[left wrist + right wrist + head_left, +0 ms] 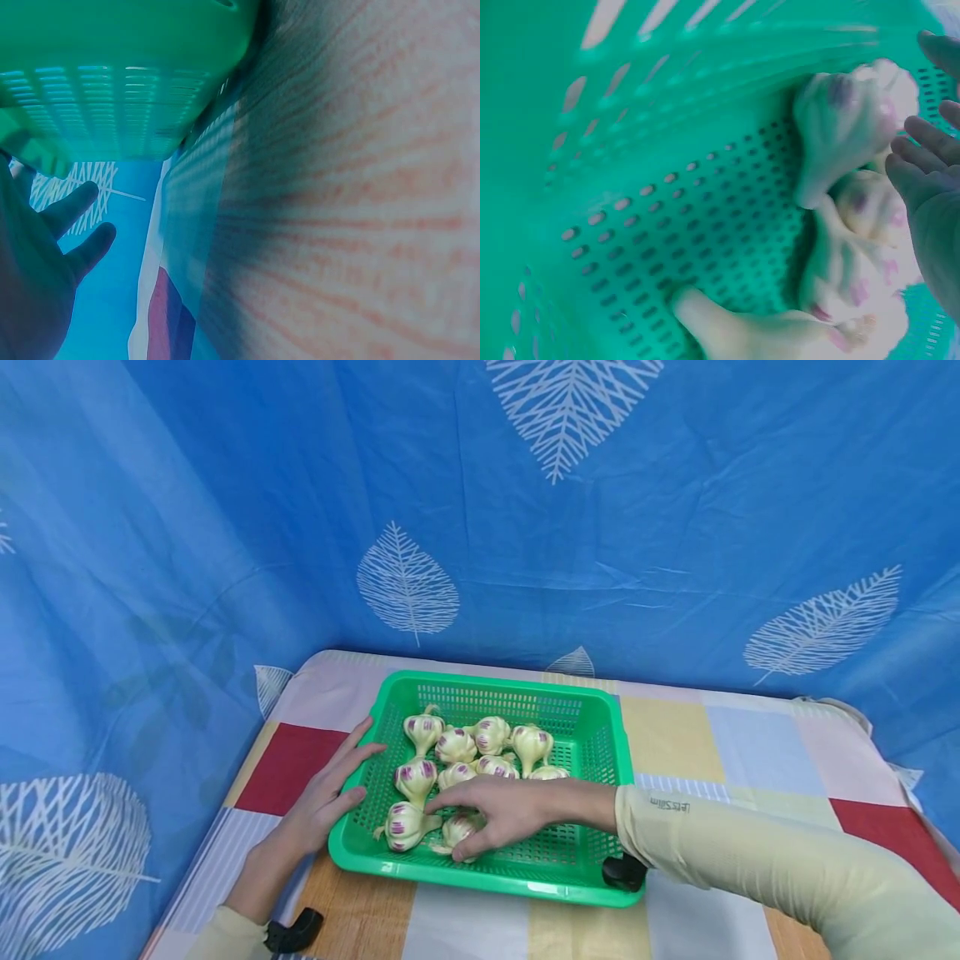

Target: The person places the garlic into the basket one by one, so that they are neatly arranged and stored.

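A green plastic basket [480,881] holds several garlic bulbs with purple streaks, mostly in its left and middle part. My right hand [502,810] is inside, above a garlic bulb [459,831] near the front wall, thumb and fingers spread apart over it. Whether they touch the bulb I cannot tell. Left of that bulb lies another garlic bulb [405,827]. My left hand [322,802] is at the basket's left rim, fingers extended, some reaching over the edge. In the right wrist view, garlic bulbs [855,120] lie beside the right hand [937,195].
The basket stands on a table with a patchwork-patterned cloth [667,735]. Behind and to the left hangs a blue curtain [495,585] with white leaf prints. Dark devices, such as the black one [624,872], are at both wrists.
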`<control>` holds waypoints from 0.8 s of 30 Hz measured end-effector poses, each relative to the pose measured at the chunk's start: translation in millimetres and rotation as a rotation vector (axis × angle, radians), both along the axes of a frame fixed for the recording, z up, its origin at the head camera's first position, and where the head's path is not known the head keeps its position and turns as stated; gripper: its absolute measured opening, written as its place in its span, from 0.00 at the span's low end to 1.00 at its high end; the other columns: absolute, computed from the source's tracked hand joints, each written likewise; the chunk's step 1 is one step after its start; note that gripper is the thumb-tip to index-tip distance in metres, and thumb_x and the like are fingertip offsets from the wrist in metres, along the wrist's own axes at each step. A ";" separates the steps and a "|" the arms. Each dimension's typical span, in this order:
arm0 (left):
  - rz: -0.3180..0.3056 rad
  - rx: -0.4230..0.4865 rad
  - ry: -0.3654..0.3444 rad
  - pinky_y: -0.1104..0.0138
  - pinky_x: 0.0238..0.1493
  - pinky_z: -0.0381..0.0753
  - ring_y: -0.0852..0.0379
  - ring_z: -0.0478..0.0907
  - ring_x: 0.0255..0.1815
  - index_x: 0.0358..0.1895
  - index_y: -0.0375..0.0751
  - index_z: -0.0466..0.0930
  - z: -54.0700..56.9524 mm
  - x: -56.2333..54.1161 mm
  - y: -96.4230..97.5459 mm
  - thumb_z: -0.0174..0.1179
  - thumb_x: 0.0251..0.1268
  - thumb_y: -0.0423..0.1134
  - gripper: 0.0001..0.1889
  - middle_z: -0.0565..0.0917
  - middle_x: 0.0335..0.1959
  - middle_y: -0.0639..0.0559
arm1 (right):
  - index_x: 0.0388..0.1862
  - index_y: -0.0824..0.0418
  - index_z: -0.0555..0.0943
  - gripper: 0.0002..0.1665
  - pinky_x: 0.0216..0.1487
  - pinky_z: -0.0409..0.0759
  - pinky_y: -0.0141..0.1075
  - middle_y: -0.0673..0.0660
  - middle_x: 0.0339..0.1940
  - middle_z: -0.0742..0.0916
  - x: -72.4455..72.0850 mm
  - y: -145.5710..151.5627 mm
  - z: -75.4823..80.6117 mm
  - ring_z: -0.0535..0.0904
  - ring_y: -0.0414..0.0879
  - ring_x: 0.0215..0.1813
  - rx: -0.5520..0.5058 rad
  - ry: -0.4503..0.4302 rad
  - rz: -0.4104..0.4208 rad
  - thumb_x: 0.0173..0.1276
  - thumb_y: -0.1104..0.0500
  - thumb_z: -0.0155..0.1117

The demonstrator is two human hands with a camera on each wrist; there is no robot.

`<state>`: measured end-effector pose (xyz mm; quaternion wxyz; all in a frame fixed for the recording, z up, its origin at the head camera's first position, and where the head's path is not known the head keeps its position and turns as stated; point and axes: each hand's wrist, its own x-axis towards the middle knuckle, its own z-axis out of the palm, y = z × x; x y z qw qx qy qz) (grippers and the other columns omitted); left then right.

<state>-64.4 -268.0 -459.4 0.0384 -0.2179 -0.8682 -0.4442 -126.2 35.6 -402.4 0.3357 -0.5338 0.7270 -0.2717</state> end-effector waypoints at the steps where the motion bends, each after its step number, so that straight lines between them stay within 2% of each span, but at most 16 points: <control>1: 0.000 0.001 0.000 0.34 0.60 0.69 0.50 0.48 0.80 0.73 0.41 0.67 0.4 0.2 -0.2 0.54 0.65 0.35 0.31 0.48 0.83 0.50 | 0.75 0.56 0.69 0.38 0.68 0.69 0.37 0.49 0.69 0.77 -0.3 0.6 4.1 0.71 0.43 0.70 -0.003 0.000 -0.003 0.71 0.44 0.66; 5: 0.000 -0.001 0.008 0.34 0.59 0.70 0.49 0.48 0.80 0.74 0.41 0.66 1.4 0.7 -0.8 0.54 0.65 0.34 0.31 0.48 0.83 0.50 | 0.77 0.58 0.66 0.39 0.70 0.67 0.40 0.51 0.73 0.74 -1.4 6.4 21.6 0.67 0.44 0.73 -0.005 0.034 -0.014 0.73 0.44 0.63; 11: 0.002 0.008 0.016 0.34 0.57 0.72 0.46 0.49 0.79 0.73 0.40 0.67 1.3 0.9 -0.9 0.54 0.65 0.35 0.31 0.49 0.83 0.49 | 0.80 0.60 0.60 0.43 0.76 0.57 0.46 0.56 0.80 0.64 -0.2 25.0 39.4 0.52 0.48 0.81 0.029 0.267 0.024 0.76 0.38 0.55; 16: -0.008 -0.004 -0.003 0.35 0.58 0.72 0.48 0.48 0.80 0.73 0.40 0.66 3.4 1.0 0.5 0.54 0.66 0.35 0.30 0.48 0.83 0.50 | 0.83 0.57 0.51 0.52 0.78 0.49 0.49 0.53 0.84 0.53 6.8 46.7 48.3 0.38 0.50 0.83 0.078 0.407 -0.007 0.73 0.29 0.48; 20: 0.000 -0.006 -0.014 0.35 0.58 0.72 0.48 0.48 0.80 0.73 0.40 0.67 4.7 1.2 2.1 0.54 0.67 0.36 0.30 0.48 0.83 0.51 | 0.84 0.53 0.44 0.57 0.78 0.42 0.52 0.49 0.85 0.44 13.1 67.4 57.3 0.29 0.50 0.82 0.157 0.440 -0.075 0.69 0.22 0.42; 24: 0.016 -0.008 -0.007 0.37 0.57 0.74 0.46 0.49 0.79 0.73 0.40 0.67 5.8 2.6 1.4 0.54 0.67 0.36 0.30 0.49 0.83 0.51 | 0.84 0.53 0.45 0.57 0.78 0.41 0.51 0.48 0.84 0.45 18.0 88.8 56.1 0.28 0.48 0.82 0.154 0.402 -0.190 0.69 0.23 0.45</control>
